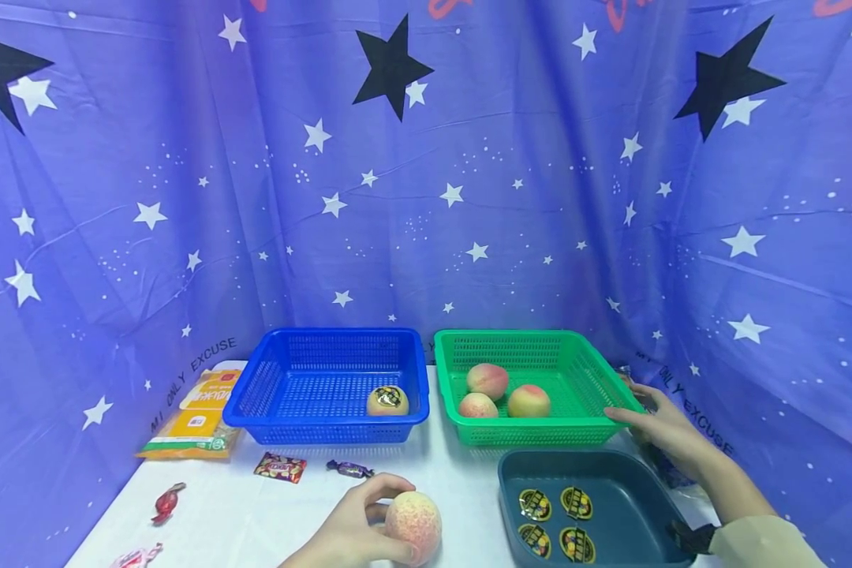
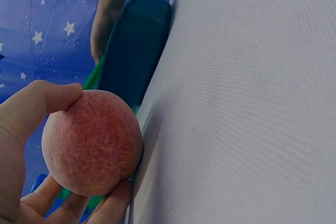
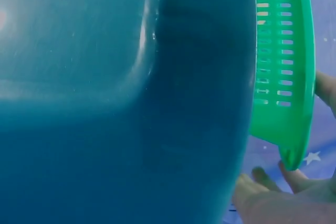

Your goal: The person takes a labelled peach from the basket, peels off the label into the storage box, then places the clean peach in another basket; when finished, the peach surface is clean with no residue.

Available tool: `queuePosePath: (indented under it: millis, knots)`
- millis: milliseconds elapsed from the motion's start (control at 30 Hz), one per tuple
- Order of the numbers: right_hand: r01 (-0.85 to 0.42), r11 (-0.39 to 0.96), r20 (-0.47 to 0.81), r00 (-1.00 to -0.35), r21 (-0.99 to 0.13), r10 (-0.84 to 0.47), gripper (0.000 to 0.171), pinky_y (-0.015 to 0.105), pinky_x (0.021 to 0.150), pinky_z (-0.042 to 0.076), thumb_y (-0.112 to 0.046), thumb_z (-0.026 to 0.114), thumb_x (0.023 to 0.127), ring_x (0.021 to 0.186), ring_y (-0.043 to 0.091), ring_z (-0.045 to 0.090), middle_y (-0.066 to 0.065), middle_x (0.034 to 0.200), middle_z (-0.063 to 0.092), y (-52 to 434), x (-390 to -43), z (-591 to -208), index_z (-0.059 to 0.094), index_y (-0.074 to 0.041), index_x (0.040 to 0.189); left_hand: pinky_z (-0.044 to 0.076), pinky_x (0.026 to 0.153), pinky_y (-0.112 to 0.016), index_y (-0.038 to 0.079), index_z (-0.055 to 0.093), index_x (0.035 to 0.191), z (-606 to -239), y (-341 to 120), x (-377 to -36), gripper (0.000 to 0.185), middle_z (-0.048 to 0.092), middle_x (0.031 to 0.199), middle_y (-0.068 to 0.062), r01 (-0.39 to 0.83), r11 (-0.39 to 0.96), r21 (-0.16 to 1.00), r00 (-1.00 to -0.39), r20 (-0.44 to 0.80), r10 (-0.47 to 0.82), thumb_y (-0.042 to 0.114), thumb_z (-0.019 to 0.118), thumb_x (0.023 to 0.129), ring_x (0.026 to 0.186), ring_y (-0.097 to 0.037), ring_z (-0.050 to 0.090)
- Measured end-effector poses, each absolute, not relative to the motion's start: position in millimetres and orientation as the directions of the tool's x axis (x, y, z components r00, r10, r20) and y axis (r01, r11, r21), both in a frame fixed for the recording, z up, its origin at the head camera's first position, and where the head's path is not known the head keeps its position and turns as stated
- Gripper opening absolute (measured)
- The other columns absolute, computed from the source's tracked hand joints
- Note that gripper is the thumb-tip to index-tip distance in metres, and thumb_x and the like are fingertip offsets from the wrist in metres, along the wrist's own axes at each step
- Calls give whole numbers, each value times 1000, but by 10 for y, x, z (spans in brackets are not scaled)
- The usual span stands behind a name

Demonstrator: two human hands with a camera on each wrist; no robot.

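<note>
Near edge of desk (image 1: 461, 481), centre: left hand (image 1: 348, 532) wraps a peach (image 1: 413, 525), thumb over the top, fingers curled underneath. Wrist view shows the same: thumb pad on the upper side, fingertips cupping the base, fruit just beside the white desk cloth; can't tell if it touches.

Peach: round, fuzzy skin, pink-orange blush. Prob. light for one hand. The fuzz should give decent grip and it doesn't look slippery, but it would bruise if it's real fruit, so a wide cupped hold round the middle looks better than a pinch. No stem or handle to take.

Right hand (image 1: 663, 430), far right: fingers fairly straight, resting on the right rim of the green basket (image 1: 539, 430), not clearly curled round it. Nothing held.

Green basket holds 3 more peaches (image 1: 487, 380). Blue basket (image 1: 326, 430) to its left holds one round wrapped sweet (image 1: 387, 401). Dark teal tray (image 1: 610, 481), near right, holds 4 of the same sweets (image 1: 535, 505).

Left of desk: orange packet (image 1: 199, 414), a few wrapped candies (image 1: 280, 467) loose between it and the left hand.
</note>
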State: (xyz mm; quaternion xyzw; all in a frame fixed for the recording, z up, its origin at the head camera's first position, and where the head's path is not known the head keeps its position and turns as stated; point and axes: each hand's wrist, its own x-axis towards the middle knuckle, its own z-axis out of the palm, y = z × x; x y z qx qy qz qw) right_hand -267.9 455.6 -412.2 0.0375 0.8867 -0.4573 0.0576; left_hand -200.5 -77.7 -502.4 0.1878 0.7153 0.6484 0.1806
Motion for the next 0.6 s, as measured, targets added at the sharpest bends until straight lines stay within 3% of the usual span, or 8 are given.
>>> queuePosePath:
  millis: [67, 200, 367, 600]
  knots:
    - [129, 516, -158, -987, -847, -12, 113, 74, 124, 43, -46, 65, 111, 154, 65, 34, 45, 176, 1, 4555, -2695, -4143, -15, 5, 172, 64, 98, -45, 20, 68, 137, -5027, -779, -2010, 67, 68, 140, -10, 34, 88, 996, -866, -15, 500, 3, 93, 78, 122, -31, 72]
    - [135, 416, -171, -984, -899, -50, 116, 69, 130, 39, -38, 67, 112, 163, 63, 22, 44, 177, -11, 4575, -2709, -4181, -26, 0, 171, 64, 96, -43, 19, 68, 137, -5026, -762, -2006, 68, 69, 138, -9, 47, 100, 994, -873, -8, 488, 2, 93, 76, 120, -29, 73]
    - [117, 415, -153, -987, -902, -57, 117, 64, 126, 47, -33, 69, 111, 163, 63, 21, 39, 177, -24, 4585, -2718, -4212, -26, -2, 171, 64, 92, -39, 19, 70, 135, -4989, -722, -2012, 68, 70, 132, -8, 71, 118, 990, -885, 8, 465, 1, 93, 73, 113, -26, 74]
    - [116, 420, -153, -987, -900, -56, 116, 57, 124, 51, -33, 69, 111, 163, 61, 23, 39, 177, -23, 4565, -2728, -4213, -24, 0, 171, 63, 90, -29, 18, 73, 133, -4642, -552, -2064, 66, 74, 128, -4, 146, 94, 985, -839, 73, 540, 4, 91, 71, 107, -20, 74]
